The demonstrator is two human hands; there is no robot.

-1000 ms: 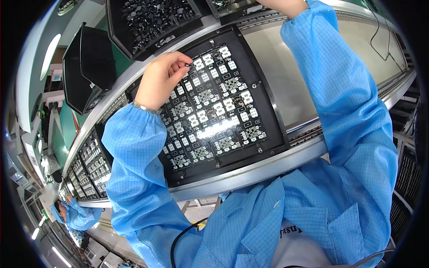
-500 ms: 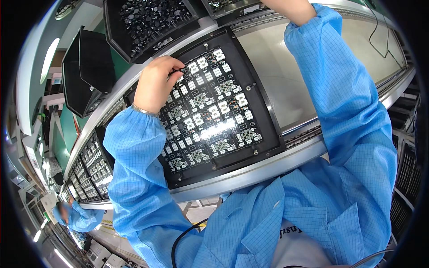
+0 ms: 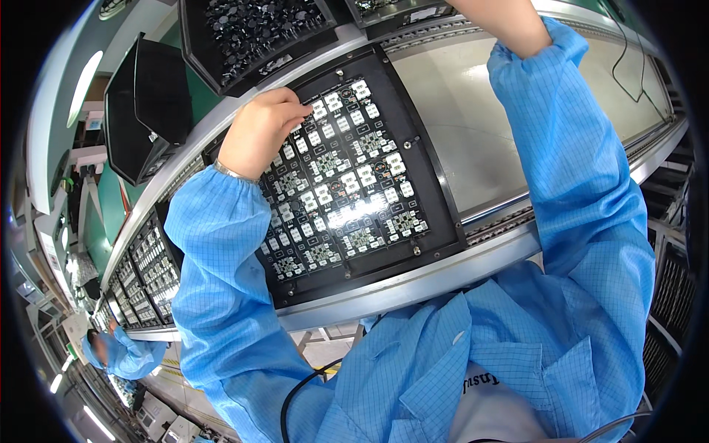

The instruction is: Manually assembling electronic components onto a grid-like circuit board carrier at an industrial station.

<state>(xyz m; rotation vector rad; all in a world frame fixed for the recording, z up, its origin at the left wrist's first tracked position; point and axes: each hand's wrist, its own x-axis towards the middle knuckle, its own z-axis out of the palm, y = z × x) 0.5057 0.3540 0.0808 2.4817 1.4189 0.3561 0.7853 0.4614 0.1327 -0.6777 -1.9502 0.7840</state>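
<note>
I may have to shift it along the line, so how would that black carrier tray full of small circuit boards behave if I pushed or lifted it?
The black carrier tray lies flat and looks rigid, so it would probably slide along the rails without flexing. The small circuit boards sit in its pockets; tilting might spill them. The left hand touches its top edge.

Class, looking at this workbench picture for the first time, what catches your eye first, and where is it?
The black panel of small circuit boards fills the centre, glinting under the light. The left hand rests its fingertips on the panel's upper left part. Above it sits a black bin of dark small parts; the right forearm reaches off the top.
</note>
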